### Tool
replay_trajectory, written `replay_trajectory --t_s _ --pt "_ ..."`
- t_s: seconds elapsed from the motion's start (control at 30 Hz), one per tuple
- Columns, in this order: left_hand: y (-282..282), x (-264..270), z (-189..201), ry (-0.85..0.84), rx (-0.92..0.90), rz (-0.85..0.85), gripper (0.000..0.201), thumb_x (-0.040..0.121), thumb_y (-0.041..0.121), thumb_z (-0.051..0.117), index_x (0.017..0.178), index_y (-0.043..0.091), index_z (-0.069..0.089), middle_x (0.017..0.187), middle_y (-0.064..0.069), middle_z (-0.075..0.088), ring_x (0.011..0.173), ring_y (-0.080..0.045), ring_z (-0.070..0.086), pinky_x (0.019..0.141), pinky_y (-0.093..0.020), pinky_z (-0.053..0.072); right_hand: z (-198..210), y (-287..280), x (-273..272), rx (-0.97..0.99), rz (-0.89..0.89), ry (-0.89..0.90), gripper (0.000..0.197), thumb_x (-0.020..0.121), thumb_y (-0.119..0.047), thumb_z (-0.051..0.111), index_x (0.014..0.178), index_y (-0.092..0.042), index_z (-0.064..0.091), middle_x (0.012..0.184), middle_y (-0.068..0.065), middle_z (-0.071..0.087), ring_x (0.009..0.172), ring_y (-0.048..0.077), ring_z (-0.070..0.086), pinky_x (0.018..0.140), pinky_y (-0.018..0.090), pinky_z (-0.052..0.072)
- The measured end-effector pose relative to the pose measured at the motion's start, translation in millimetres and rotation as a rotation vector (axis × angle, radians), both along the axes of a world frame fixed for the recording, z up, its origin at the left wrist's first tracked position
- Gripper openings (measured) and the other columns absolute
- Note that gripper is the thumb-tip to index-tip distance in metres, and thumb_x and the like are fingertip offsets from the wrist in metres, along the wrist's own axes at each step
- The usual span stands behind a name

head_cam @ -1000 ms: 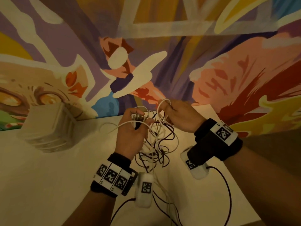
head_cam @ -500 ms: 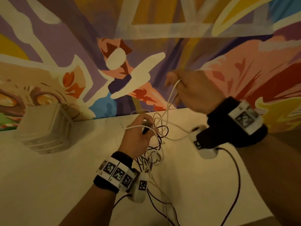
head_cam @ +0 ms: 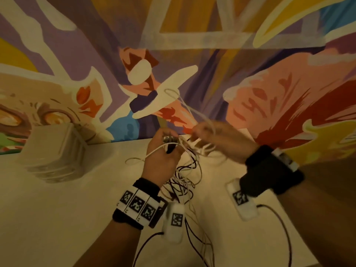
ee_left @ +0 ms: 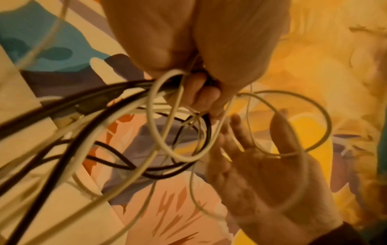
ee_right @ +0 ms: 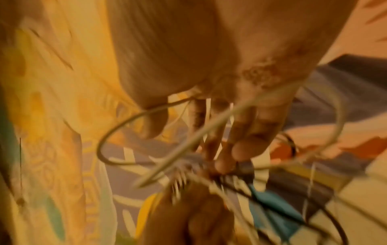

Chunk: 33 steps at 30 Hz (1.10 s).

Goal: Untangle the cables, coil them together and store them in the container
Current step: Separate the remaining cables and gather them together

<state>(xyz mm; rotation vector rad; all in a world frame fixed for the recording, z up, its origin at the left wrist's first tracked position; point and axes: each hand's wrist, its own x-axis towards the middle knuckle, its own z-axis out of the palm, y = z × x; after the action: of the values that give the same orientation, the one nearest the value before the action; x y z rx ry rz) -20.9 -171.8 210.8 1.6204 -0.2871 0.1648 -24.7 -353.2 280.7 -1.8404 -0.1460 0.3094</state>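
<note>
The left hand (head_cam: 161, 160) is raised above the table (head_cam: 57, 218), fingers curled tight round a bunch of black and white cables (head_cam: 185, 182); the tangle hangs below the fist to the tabletop. The right hand (head_cam: 221, 143) is just beside it at the same height, blurred. From the left wrist view its fingers (ee_left: 236, 132) are spread and fairly straight, with a loop of white cable (ee_left: 293, 126) draped across them; whether any finger pinches it cannot be determined. The container (head_cam: 55, 151) stands well apart, at the left against the painted wall (head_cam: 250, 35).
</note>
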Motion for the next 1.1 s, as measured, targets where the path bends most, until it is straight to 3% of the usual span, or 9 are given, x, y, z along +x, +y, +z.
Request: replay_trajectory --t_s 0.23,0.33,0.47,0.53,0.6,0.67,0.73,0.97,1.1 --pt "8 0 -3 -0.015 0.055 -0.017 0.020 0.085 0.007 0.071 0.090 0.016 0.054 0.081 -0.008 0.064 0.072 -0.010 0.061 0.066 -0.019 0.048 -22 4 -2 0.680 0.187 0.250 0.084 0.074 -0.074 0.052 0.118 -0.002 0.059 0.136 0.023 0.049 0.114 0.037 0.051 0.084 0.042 0.046" --pt "8 0 -7 0.027 0.014 0.003 0.022 0.084 0.016 0.073 0.090 0.023 0.054 0.082 -0.006 0.064 0.075 -0.017 0.063 0.068 -0.030 0.053 -27 -1 -2 0.995 0.197 0.300 0.084 0.081 -0.071 0.040 0.128 -0.002 0.051 0.146 0.024 0.037 0.125 0.041 0.039 0.090 0.047 0.036" --pt "8 -1 -4 0.018 0.054 0.044 0.023 0.083 0.018 0.075 0.090 0.022 0.054 0.083 -0.003 0.062 0.072 -0.015 0.059 0.064 -0.027 0.051 -35 -1 -5 1.142 0.230 0.227 0.080 0.076 -0.053 0.070 0.137 -0.011 0.040 0.154 0.017 0.024 0.121 0.035 0.041 0.087 0.043 0.044" --pt "8 0 -4 0.024 0.040 0.037 0.023 0.083 0.014 0.074 0.090 0.020 0.054 0.080 -0.006 0.061 0.067 -0.012 0.055 0.060 -0.025 0.048 -32 0 -7 0.992 0.218 0.144 0.082 0.073 -0.038 0.078 0.139 -0.014 0.037 0.155 0.015 0.024 0.117 0.033 0.047 0.083 0.041 0.049" --pt "10 1 -7 0.048 0.027 0.010 0.024 0.083 0.012 0.074 0.090 0.025 0.054 0.084 -0.009 0.062 0.072 -0.018 0.058 0.063 -0.033 0.051 -27 5 -6 0.579 0.190 -0.022 0.075 0.072 -0.021 0.081 0.135 -0.012 0.041 0.147 0.014 0.038 0.112 0.032 0.055 0.081 0.042 0.053" --pt "10 0 -8 0.050 0.029 -0.001 0.028 0.083 0.007 0.073 0.090 0.027 0.055 0.086 -0.008 0.064 0.077 -0.023 0.062 0.068 -0.038 0.054 -27 14 -2 0.138 0.111 -0.224 0.048 0.078 -0.010 0.074 0.122 -0.012 0.055 0.124 0.009 0.059 0.102 0.027 0.064 0.082 0.048 0.055" --pt "8 -3 -7 0.035 0.037 -0.015 0.026 0.083 0.005 0.072 0.090 0.023 0.055 0.083 -0.004 0.064 0.074 -0.020 0.062 0.066 -0.035 0.054 -30 24 0 -0.040 -0.006 -0.379 0.018 0.086 -0.007 0.065 0.103 -0.012 0.067 0.096 0.003 0.070 0.086 0.020 0.068 0.077 0.044 0.056" --pt "18 -2 0 -0.033 0.220 -0.089 0.026 0.085 0.006 0.070 0.091 0.024 0.053 0.082 0.019 0.066 0.073 -0.004 0.062 0.063 -0.019 0.048 -19 33 -4 0.030 -0.226 -0.454 0.011 0.089 0.000 0.060 0.089 -0.004 0.071 0.081 0.007 0.072 0.070 0.021 0.068 0.067 0.020 0.053" --pt "26 4 -2 -0.069 0.331 -0.029 0.025 0.083 0.011 0.073 0.090 0.025 0.053 0.082 0.007 0.065 0.077 -0.008 0.061 0.067 -0.015 0.045 -6 31 -6 0.155 -0.308 -0.441 0.012 0.091 0.005 0.055 0.093 0.001 0.067 0.073 0.005 0.072 0.064 0.017 0.067 0.060 0.015 0.049"
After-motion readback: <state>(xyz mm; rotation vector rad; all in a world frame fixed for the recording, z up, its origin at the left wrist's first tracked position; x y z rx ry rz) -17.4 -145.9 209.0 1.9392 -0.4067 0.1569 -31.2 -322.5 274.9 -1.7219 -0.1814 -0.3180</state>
